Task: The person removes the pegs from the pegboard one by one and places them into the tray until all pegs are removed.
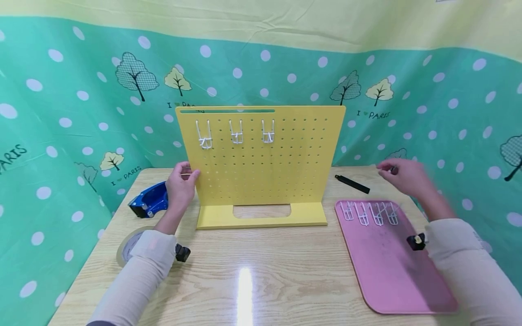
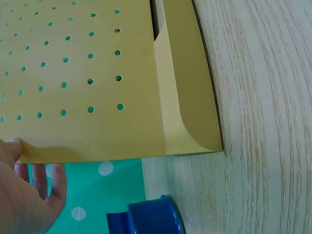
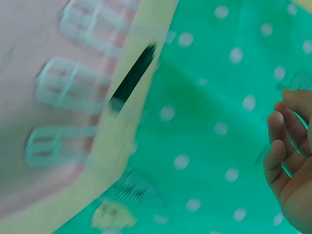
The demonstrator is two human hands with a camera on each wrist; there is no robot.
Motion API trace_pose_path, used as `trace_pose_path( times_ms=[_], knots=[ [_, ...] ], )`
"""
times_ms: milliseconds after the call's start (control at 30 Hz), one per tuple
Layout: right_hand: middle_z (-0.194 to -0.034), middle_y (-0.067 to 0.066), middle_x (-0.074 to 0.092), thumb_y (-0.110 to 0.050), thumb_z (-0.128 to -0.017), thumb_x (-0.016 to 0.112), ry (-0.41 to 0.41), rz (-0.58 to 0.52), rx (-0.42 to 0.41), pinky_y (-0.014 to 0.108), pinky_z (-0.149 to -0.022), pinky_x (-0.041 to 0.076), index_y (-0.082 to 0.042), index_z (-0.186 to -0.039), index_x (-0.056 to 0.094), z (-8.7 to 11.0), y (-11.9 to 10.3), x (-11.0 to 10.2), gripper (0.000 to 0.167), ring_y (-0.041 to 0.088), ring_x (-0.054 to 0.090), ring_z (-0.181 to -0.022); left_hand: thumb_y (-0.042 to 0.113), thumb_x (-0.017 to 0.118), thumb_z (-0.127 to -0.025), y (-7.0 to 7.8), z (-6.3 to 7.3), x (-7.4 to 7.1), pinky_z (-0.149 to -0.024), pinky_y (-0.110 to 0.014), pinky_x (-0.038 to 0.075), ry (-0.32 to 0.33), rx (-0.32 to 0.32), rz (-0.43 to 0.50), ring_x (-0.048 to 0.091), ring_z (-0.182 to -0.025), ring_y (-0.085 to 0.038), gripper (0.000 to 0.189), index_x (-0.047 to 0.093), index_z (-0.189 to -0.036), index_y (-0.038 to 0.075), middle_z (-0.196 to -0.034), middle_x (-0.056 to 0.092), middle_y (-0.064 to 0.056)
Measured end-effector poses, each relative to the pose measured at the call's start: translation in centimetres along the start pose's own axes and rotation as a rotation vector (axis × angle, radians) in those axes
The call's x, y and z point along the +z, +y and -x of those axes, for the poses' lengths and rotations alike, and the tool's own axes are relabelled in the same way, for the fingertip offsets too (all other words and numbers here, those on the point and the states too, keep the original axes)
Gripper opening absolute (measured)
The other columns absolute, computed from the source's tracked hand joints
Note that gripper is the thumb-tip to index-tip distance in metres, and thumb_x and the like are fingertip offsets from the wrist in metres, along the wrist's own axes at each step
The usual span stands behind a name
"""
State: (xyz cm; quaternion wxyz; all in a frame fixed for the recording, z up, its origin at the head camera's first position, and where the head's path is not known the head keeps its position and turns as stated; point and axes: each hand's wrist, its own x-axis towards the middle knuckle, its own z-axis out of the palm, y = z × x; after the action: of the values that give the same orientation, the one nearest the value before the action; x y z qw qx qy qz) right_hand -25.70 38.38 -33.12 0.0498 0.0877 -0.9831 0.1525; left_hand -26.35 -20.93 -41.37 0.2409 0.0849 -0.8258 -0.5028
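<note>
A yellow pegboard (image 1: 261, 156) stands upright on its base, with three white wire hooks (image 1: 236, 131) hung along its upper rows. My left hand (image 1: 181, 183) grips the board's left edge, thumb on the front and fingers behind; the left wrist view shows this grip at the edge of the holed panel (image 2: 78, 131). Raised above the back of the pink tray (image 1: 391, 267), my right hand (image 1: 408, 176) has loosely curled fingers (image 3: 276, 161) and nothing visible in them. Several more white wire hooks (image 1: 378, 214) lie at the tray's far end.
Behind the tray lies a slim black bar-shaped tool (image 1: 352, 184). Left of the board is a blue tape dispenser (image 1: 151, 199), and nearer me a roll of tape (image 1: 128, 246), partly under my left forearm. A green dotted curtain (image 1: 261, 68) surrounds the wooden table (image 1: 297, 267).
</note>
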Motion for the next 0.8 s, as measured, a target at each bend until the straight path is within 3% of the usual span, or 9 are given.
trace_pose_path(
  times_ms=[200, 400, 567, 667, 800],
  knots=[
    [-0.099, 0.016, 0.074, -0.016, -0.098, 0.065, 0.115, -0.032, -0.121, 0.037, -0.066, 0.053, -0.005, -0.114, 0.073, -1.4, -4.8, 0.8, 0.02, 0.03, 0.068, -0.086, 0.019, 0.069, -0.098, 0.0, 0.0, 0.0, -0.069, -0.005, 0.043, 0.003, 0.003, -0.003, 0.07, -0.102, -0.031, 0.031, 0.062, -0.124, 0.004, -0.114, 0.07, -0.018],
    [-0.097, 0.015, 0.075, -0.012, -0.096, 0.068, 0.228, -0.098, -0.228, 0.041, -0.068, 0.058, -0.006, -0.111, 0.074, -3.0, -9.1, 1.7, 0.017, 0.029, 0.071, -0.082, 0.02, 0.069, -0.098, 0.1, 0.0, 0.0, -0.069, -0.005, 0.042, -0.001, 0.002, -0.006, 0.07, -0.103, -0.031, 0.032, 0.061, -0.124, 0.005, -0.114, 0.07, -0.018],
    [-0.098, 0.013, 0.076, -0.01, -0.095, 0.07, 0.311, -0.176, -0.315, 0.03, -0.066, 0.055, -0.006, -0.107, 0.075, -4.3, -12.2, 2.5, 0.014, 0.026, 0.071, -0.079, 0.02, 0.069, -0.098, 0.0, 0.0, 0.0, -0.069, -0.005, 0.043, 0.004, 0.003, -0.012, 0.071, -0.103, -0.032, 0.032, 0.062, -0.124, 0.004, -0.114, 0.071, -0.018],
    [-0.099, 0.013, 0.076, -0.01, -0.094, 0.071, 0.341, -0.227, -0.344, 0.024, -0.064, 0.053, -0.006, -0.108, 0.075, -5.0, -14.1, 2.8, 0.014, 0.025, 0.07, -0.079, 0.02, 0.07, -0.098, 0.1, 0.1, 0.0, -0.068, -0.004, 0.042, 0.006, 0.004, -0.015, 0.071, -0.103, -0.032, 0.032, 0.062, -0.124, 0.005, -0.113, 0.071, -0.018],
    [-0.099, 0.012, 0.076, -0.012, -0.095, 0.071, 0.35, -0.273, -0.365, 0.029, -0.067, 0.057, -0.006, -0.11, 0.074, -5.7, -16.6, 3.0, 0.016, 0.025, 0.071, -0.081, 0.019, 0.07, -0.097, 0.2, 0.1, -0.1, -0.066, -0.004, 0.042, 0.008, 0.005, -0.01, 0.071, -0.102, -0.032, 0.031, 0.062, -0.123, 0.004, -0.112, 0.071, -0.019]
  ],
)
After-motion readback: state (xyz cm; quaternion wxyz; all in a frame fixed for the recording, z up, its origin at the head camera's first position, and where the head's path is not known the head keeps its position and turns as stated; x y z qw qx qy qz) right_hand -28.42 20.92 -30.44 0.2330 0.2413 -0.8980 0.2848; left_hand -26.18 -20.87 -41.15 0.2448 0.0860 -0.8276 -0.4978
